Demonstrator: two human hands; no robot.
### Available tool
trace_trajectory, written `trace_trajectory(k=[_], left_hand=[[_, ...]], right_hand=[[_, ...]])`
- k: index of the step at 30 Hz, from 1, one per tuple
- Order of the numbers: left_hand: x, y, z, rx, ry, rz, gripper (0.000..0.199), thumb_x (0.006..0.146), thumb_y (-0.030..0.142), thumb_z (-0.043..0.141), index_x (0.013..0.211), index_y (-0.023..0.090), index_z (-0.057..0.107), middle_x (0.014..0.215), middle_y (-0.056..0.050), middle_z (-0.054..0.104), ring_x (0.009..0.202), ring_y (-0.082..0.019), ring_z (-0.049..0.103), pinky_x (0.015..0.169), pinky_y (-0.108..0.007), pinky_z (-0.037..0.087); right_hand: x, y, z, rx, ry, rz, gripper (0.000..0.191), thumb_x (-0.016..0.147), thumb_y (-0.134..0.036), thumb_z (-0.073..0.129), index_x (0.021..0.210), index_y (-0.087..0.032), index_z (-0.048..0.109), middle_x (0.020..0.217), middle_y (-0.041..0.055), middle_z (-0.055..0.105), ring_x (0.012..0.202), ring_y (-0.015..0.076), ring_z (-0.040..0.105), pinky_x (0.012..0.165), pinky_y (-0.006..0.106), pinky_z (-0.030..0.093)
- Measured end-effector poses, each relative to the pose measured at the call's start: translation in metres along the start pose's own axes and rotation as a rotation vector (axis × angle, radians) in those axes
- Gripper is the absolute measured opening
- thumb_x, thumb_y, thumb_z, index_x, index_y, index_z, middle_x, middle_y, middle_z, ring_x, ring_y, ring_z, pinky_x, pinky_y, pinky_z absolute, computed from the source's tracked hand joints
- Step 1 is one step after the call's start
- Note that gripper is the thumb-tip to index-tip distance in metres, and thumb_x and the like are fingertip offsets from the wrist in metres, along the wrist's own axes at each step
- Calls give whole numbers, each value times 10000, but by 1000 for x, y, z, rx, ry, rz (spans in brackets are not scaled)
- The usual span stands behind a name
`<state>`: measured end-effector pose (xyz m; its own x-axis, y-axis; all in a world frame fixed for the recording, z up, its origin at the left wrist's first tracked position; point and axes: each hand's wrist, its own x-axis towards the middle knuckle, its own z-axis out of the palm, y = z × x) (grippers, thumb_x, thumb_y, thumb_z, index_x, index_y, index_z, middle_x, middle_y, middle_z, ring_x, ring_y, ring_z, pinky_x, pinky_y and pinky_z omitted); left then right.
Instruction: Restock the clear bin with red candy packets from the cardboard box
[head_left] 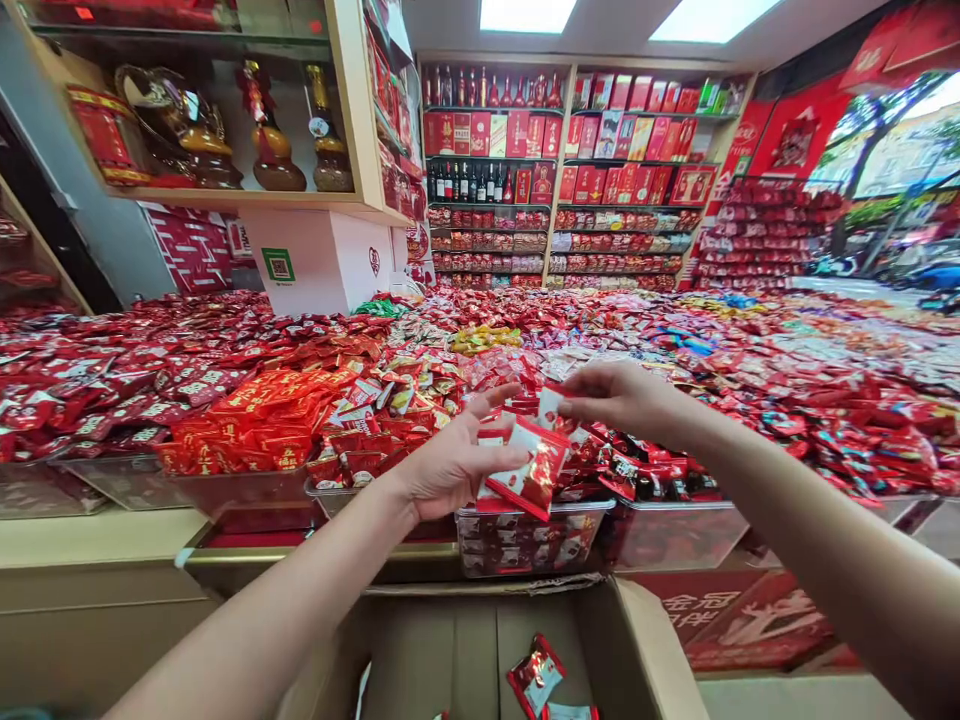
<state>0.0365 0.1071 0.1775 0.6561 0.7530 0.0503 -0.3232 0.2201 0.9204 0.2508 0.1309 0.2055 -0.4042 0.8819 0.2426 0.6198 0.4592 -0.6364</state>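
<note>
My left hand [451, 462] is closed on red-and-white candy packets [541, 476], its thumb lying across the front one. Just right of it, my right hand [611, 398] pinches another small packet [550, 407], white and red. Both hands are over a clear plastic bin [525, 556] filled with similar packets. Below stands an open cardboard box [420, 650], with a few red-and-white packets [537, 676] on its bottom.
Heaps of wrapped candy [255, 410] spread left, right and behind my hands in clear bins. A white pillar [300, 262] rises at the back left under a display cabinet [232, 195]. Shelves of bottles and boxes [491, 135] line the back wall.
</note>
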Motion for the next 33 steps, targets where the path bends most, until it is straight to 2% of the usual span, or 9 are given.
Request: trace_trajectory(k=[5,8,10,13,17,21,25,30,33], left_hand=[[-10,-15,12,-13,34,-77,515,661,38,602,1101,230,414,910,-44,609,730,-128,615,662,-257,508],[-28,-25,6,-74,81,-97,466,680,44,581,1089,210,430,971,-68,598,778,-144,609,673,-261,501],[-44,-33,3,-105,136,-134,492,673,49,591,1105,209,417,992,-76,592,754,-136,606,655,-255,498],[-66,-49,2,-143,147,-195,546,657,43,608,1132,209,396,964,-78,597,711,-119,596,637,-241,486],[-84,-66,3,-238,103,-211,551,663,20,589,1146,194,388,916,-85,602,716,-128,588,646,-251,475],[-88,-71,2,-361,114,-219,529,682,14,550,1152,193,384,904,-83,599,679,-121,588,625,-251,470],[-87,-78,5,-453,110,-240,499,687,17,524,1141,186,407,878,-62,593,657,-106,583,621,-236,458],[-86,-105,2,-490,63,-277,546,608,79,612,1120,150,436,868,-79,610,716,-150,598,644,-236,434],[-85,-119,-4,-467,36,-301,555,606,114,632,1125,136,436,925,-106,613,786,-185,601,698,-266,425]], right_hand=[[-5,-14,28,97,-55,-39,282,747,-435,468,734,-175,574,617,-5,573,532,98,482,465,221,370],[-4,15,18,-112,90,82,327,748,-458,443,804,-173,591,687,36,613,585,136,524,519,257,397],[-1,40,12,-332,164,173,362,692,-440,519,915,-161,581,845,89,634,717,195,563,616,300,422],[5,68,13,-495,55,175,582,604,-397,613,1110,-140,483,1096,144,560,959,271,515,768,341,403],[8,72,21,-503,3,134,566,578,-368,633,1078,-158,473,1040,121,581,921,261,523,730,324,403],[9,66,21,-382,-48,220,391,551,-411,638,844,-183,517,824,50,617,721,204,548,571,273,395],[13,69,19,-214,-84,198,392,528,-403,658,820,-183,514,776,23,609,705,190,542,568,266,397],[20,77,11,121,37,226,349,606,-322,624,877,-162,475,812,45,607,708,161,554,617,261,428],[19,78,-1,253,121,243,353,627,-341,617,889,-157,467,789,48,596,629,133,542,542,241,416]])
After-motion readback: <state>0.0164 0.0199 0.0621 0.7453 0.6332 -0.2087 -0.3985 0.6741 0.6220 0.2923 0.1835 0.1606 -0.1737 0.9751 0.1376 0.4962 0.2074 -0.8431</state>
